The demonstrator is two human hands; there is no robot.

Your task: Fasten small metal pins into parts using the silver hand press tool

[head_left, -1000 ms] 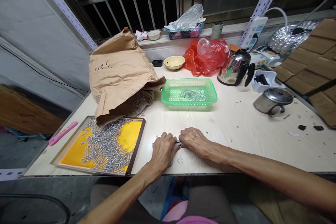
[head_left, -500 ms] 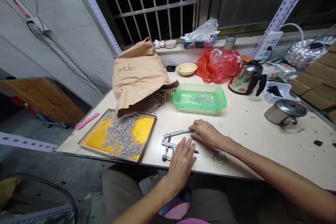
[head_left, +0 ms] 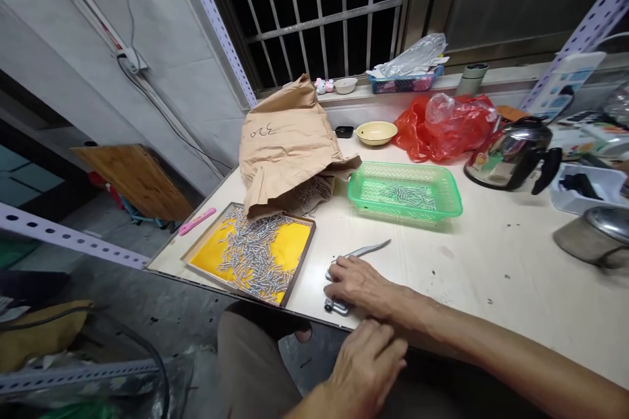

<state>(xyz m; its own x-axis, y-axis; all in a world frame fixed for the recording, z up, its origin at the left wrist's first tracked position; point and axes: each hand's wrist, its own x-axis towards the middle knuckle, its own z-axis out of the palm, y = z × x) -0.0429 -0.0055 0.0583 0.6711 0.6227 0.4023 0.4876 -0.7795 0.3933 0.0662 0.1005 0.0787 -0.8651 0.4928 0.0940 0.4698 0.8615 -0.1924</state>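
Metal hand pliers (head_left: 367, 249) lie on the table near its front edge, one handle pointing away to the right. My right hand (head_left: 363, 285) lies over the middle of the pliers, its fingers bent around them and hiding most of the body; the jaw end shows at the left. Just off the front edge of the table is my left hand (head_left: 366, 366), loosely bent, with nothing visible in it. To the left, a shallow tray (head_left: 297, 270) with a yellow bottom holds a heap of small metal pins (head_left: 255, 252).
A brown paper bag (head_left: 289, 144) leans over the tray's back edge. Behind the pliers stands a green plastic basket (head_left: 356, 200) with metal pins inside. A kettle (head_left: 511, 150), a lidded metal pot (head_left: 590, 236) and red plastic bags (head_left: 417, 127) stand farther right and back.
My left hand has drawn back from the pliers past the table edge. My right hand has moved from the handle's end onto the pliers' body. The view has swung to the right.
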